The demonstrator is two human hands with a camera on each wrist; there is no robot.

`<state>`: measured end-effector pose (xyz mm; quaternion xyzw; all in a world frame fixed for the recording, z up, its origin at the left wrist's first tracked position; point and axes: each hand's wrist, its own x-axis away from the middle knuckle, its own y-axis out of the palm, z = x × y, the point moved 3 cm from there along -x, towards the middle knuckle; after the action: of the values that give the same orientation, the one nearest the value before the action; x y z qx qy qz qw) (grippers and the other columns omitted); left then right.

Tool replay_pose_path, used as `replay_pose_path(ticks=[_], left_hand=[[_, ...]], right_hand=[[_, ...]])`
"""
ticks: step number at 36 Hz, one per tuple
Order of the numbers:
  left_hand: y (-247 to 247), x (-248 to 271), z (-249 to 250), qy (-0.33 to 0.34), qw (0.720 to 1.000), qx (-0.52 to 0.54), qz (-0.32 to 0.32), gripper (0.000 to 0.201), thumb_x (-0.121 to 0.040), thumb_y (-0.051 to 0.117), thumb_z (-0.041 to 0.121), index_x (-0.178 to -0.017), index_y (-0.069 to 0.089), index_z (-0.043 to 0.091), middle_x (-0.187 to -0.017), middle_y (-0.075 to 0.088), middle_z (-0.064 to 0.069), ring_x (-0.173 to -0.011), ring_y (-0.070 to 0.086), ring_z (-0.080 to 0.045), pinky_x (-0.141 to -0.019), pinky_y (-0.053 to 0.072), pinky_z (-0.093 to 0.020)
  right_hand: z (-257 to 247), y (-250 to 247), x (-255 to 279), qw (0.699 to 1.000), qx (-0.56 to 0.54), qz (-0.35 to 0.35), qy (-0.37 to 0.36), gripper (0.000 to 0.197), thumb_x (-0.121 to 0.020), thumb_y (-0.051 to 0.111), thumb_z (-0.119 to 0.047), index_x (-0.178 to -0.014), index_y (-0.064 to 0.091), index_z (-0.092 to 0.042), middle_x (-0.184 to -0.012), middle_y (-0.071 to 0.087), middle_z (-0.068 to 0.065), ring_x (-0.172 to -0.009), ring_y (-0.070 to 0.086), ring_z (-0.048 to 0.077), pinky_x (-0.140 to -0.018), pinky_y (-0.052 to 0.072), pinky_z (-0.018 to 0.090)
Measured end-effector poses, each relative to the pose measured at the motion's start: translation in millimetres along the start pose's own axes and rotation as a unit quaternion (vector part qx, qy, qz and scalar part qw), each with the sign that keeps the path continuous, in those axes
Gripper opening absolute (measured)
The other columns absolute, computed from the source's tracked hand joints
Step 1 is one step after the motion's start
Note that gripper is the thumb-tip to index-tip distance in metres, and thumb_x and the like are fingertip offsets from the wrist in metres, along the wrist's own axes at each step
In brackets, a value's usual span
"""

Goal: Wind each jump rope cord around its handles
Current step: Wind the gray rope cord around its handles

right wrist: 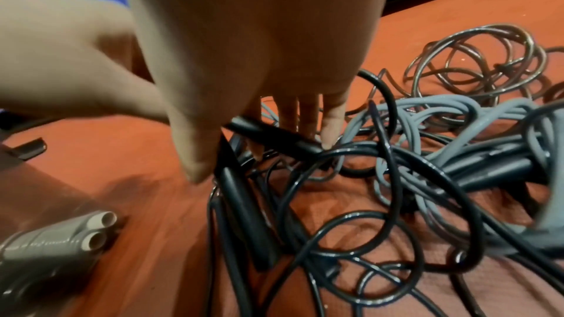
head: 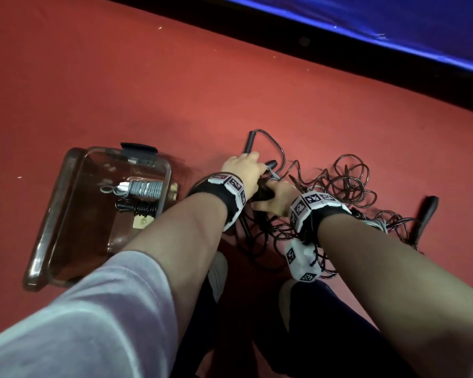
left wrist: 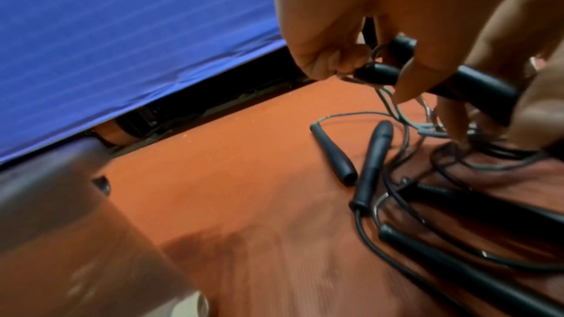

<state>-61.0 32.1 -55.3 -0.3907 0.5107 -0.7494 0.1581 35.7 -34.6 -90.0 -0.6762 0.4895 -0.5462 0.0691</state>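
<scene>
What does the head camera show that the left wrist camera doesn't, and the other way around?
Only the head view shows the clear bin holding a wound grey rope and a wound black rope, plus both forearms. Only the left wrist view shows the left hand pinching a black handle tip up close. Both show the red floor, the tangled cords and the right hand.

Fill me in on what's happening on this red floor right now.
A person is sorting a tangled pile of jump ropes on the red floor. The left hand and right hand both grip black handles pulled from the heap. Two wound ropes, one grey and one black, already lie in the clear bin beside the left arm.
</scene>
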Motion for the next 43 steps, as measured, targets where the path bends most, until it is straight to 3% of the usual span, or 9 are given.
replay_pose_path(ticks=[6, 12, 15, 19, 24, 27, 33, 36, 43], left_hand=[[-27.9, 10.1, -7.9, -0.025, 0.985, 0.136, 0.103, 0.037, -0.084, 0.051, 0.003, -0.119, 0.056, 0.015, -0.122, 0.043, -0.008, -0.108, 0.049, -0.03, -0.09, 0.043, -0.04], [-59.5, 22.7, 0.1, -0.123, 0.886, 0.366, 0.257, 0.048, -0.085, 0.045, -0.008, -0.13, 0.047, 0.009, -0.131, 0.035, -0.011, -0.089, 0.052, -0.024, -0.07, 0.046, -0.031], [-80.2, 23.7, 0.2, -0.175, 0.86, 0.416, 0.238, 0.026, -0.094, 0.04, 0.002, -0.113, 0.057, 0.005, -0.116, 0.057, -0.013, -0.1, 0.057, -0.027, -0.084, 0.043, -0.031], [-119.9, 34.6, 8.9, -0.141, 0.866, 0.421, 0.231, 0.02, -0.093, 0.044, 0.01, -0.101, 0.062, 0.009, -0.094, 0.065, -0.007, -0.083, 0.058, -0.024, -0.077, 0.045, -0.03], [-164.5, 54.8, 35.4, -0.087, 0.845, 0.505, 0.153, 0.021, -0.092, 0.048, 0.01, -0.075, 0.058, 0.017, -0.076, 0.061, 0.0, -0.075, 0.058, -0.018, -0.064, 0.047, -0.019], [-182.3, 75.0, 58.1, -0.069, 0.811, 0.574, 0.086, 0.026, -0.098, 0.048, 0.032, -0.08, 0.057, 0.016, -0.076, 0.059, 0.001, -0.069, 0.056, -0.014, -0.067, 0.044, -0.026], [-201.7, 111.3, 95.1, -0.032, 0.764, 0.643, 0.053, 0.058, -0.096, 0.033, 0.062, -0.108, 0.064, 0.014, -0.095, 0.071, -0.008, -0.086, 0.068, -0.021, -0.081, 0.055, -0.034], [-211.1, 124.9, 116.8, 0.001, 0.764, 0.643, 0.049, 0.074, -0.091, 0.03, 0.071, -0.112, 0.064, 0.008, -0.08, 0.066, -0.011, -0.064, 0.064, -0.021, -0.062, 0.054, -0.03], [-213.2, 151.0, 148.9, 0.06, 0.718, 0.691, 0.066, 0.05, -0.097, 0.035, 0.058, -0.093, 0.055, 0.013, -0.055, 0.04, -0.002, -0.041, 0.034, -0.013, -0.039, 0.028, -0.019]], right_hand=[[-26.3, -21.2, 9.3, 0.986, -0.142, 0.088, -0.004, 0.018, -0.094, 0.055, -0.017, -0.104, 0.062, -0.004, -0.087, 0.062, 0.012, -0.083, 0.058, 0.025, -0.067, 0.035, 0.024], [-51.6, -67.3, 30.9, 0.941, -0.323, 0.102, -0.021, 0.012, -0.102, 0.046, -0.018, -0.11, 0.049, -0.009, -0.069, 0.057, 0.004, -0.042, 0.057, 0.007, -0.04, 0.042, 0.014], [-58.2, -94.2, 43.0, 0.916, -0.383, 0.117, -0.019, 0.013, -0.102, 0.048, -0.02, -0.109, 0.04, -0.012, -0.068, 0.06, 0.007, -0.039, 0.059, 0.006, -0.046, 0.052, 0.018], [-58.9, -127.9, 51.1, 0.9, -0.413, 0.138, -0.023, 0.027, -0.089, 0.055, -0.051, -0.095, 0.046, -0.026, -0.095, 0.07, 0.013, -0.082, 0.069, 0.029, -0.088, 0.054, 0.052], [-63.1, -167.3, 89.5, 0.894, -0.412, 0.17, -0.056, 0.06, -0.065, 0.046, -0.078, -0.079, 0.061, -0.022, -0.092, 0.072, 0.009, -0.094, 0.068, 0.032, -0.095, 0.05, 0.049], [-66.2, -180.3, 122.3, 0.875, -0.445, 0.181, -0.059, 0.043, -0.078, 0.049, -0.071, -0.082, 0.057, -0.028, -0.096, 0.066, 0.001, -0.106, 0.063, 0.03, -0.1, 0.047, 0.05], [-74.9, -191.1, 183.4, 0.843, -0.483, 0.212, -0.106, 0.052, -0.079, 0.047, -0.069, -0.106, 0.055, -0.024, -0.094, 0.068, 0.004, -0.088, 0.068, 0.026, -0.09, 0.054, 0.049], [-80.3, -193.5, 208.6, 0.825, -0.507, 0.216, -0.125, 0.054, -0.094, 0.04, -0.06, -0.125, 0.041, -0.016, -0.094, 0.074, 0.001, -0.069, 0.067, 0.025, -0.064, 0.054, 0.039], [-69.8, -194.2, 249.3, 0.807, -0.522, 0.217, -0.171, 0.029, -0.1, 0.044, -0.047, -0.1, 0.049, -0.019, -0.081, 0.063, 0.007, -0.06, 0.058, 0.016, -0.06, 0.049, 0.03]])
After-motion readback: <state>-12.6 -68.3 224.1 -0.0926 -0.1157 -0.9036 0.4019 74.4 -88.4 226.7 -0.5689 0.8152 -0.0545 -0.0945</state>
